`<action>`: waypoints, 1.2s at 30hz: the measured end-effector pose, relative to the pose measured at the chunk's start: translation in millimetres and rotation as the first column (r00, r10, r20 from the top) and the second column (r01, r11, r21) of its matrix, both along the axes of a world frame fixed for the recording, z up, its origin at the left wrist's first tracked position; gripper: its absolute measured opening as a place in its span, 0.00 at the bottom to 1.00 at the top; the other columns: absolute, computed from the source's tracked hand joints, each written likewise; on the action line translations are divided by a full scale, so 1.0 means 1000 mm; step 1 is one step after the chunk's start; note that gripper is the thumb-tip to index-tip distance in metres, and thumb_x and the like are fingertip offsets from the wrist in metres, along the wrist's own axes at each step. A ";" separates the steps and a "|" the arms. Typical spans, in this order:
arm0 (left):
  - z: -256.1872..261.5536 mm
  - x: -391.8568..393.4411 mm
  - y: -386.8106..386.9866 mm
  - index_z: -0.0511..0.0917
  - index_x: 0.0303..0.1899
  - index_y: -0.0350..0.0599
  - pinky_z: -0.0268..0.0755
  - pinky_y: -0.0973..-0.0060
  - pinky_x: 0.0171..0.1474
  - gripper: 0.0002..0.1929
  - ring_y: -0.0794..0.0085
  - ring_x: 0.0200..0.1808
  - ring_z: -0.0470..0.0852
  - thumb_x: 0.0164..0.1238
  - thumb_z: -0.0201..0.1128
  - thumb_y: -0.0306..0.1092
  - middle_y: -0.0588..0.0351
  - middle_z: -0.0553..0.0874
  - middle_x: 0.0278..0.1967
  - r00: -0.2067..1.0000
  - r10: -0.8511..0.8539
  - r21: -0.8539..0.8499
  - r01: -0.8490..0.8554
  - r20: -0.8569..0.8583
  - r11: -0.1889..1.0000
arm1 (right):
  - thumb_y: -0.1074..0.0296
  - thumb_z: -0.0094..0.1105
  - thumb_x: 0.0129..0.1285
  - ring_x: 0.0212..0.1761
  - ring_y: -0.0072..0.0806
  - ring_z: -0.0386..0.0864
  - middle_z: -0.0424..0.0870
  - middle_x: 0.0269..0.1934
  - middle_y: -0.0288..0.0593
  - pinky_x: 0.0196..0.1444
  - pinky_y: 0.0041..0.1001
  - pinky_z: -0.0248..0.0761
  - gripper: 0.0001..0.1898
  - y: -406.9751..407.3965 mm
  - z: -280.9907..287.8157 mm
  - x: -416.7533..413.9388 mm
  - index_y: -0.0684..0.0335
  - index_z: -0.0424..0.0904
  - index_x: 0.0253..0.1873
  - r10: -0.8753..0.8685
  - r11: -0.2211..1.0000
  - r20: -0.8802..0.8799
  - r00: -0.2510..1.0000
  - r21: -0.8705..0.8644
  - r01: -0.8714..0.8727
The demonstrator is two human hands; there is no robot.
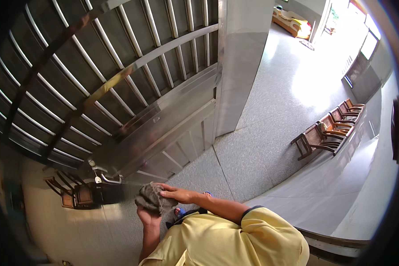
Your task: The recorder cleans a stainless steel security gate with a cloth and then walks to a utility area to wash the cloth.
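Note:
A crumpled grey-brown cloth (153, 198) is bunched between my two hands in front of my body. My left hand (149, 216) cups it from below, its fingers mostly hidden under the folds. On the upper side, my right hand (178, 194) presses on it with thumb and fingers. Just past the cloth stands a metal door (186, 143) with a panelled lower half and shiny upright bars (149, 79) above. Its lever handle (111, 179) is close to the cloth, and a key with a pale tag (97, 179) hangs at the lock.
Wooden chairs (314, 138) line the wall on the right. More wooden chairs (83, 194) stand behind the door's handle side. A grey pillar (242, 66) adjoins the door. Beyond the speckled floor (252, 153) are a cushioned wooden seat (292, 23) and a bright opening.

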State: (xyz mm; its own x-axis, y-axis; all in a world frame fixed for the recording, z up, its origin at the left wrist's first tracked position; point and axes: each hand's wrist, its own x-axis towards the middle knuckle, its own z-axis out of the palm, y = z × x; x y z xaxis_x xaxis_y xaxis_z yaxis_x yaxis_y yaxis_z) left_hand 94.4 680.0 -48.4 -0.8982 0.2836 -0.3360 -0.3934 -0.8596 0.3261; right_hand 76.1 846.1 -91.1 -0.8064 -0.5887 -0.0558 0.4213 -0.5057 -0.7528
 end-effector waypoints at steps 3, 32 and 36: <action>-0.008 -0.001 0.012 0.69 0.60 0.40 0.64 0.59 0.64 0.23 0.59 0.59 0.74 0.70 0.51 0.43 0.51 0.76 0.58 0.996 -0.064 -0.149 0.072 0.059 0.986 | 0.61 0.55 0.68 0.58 0.33 0.73 0.73 0.60 0.44 0.60 0.30 0.69 0.29 0.002 -0.038 0.006 0.59 0.59 0.70 -0.216 0.967 0.302 0.928 0.197 0.161; 0.117 -0.160 -0.124 0.65 0.46 0.40 0.64 0.69 0.59 0.15 0.69 0.47 0.74 0.56 0.55 0.25 0.54 0.74 0.43 0.711 0.275 -0.740 -0.672 -0.647 -0.003 | 0.70 0.53 0.55 0.45 0.47 0.76 0.75 0.44 0.47 0.44 0.40 0.71 0.19 0.158 -0.046 -0.218 0.52 0.74 0.55 -0.530 -0.428 -0.816 0.232 0.493 0.757; 0.112 -0.159 -0.135 0.63 0.41 0.42 0.65 0.70 0.58 0.12 0.71 0.46 0.73 0.55 0.54 0.25 0.55 0.72 0.40 0.719 0.222 -0.736 -0.677 -0.659 0.008 | 0.70 0.54 0.56 0.43 0.45 0.77 0.77 0.40 0.46 0.43 0.37 0.72 0.16 0.086 -0.057 -0.183 0.54 0.77 0.51 -0.514 -0.150 -0.758 0.401 0.540 0.828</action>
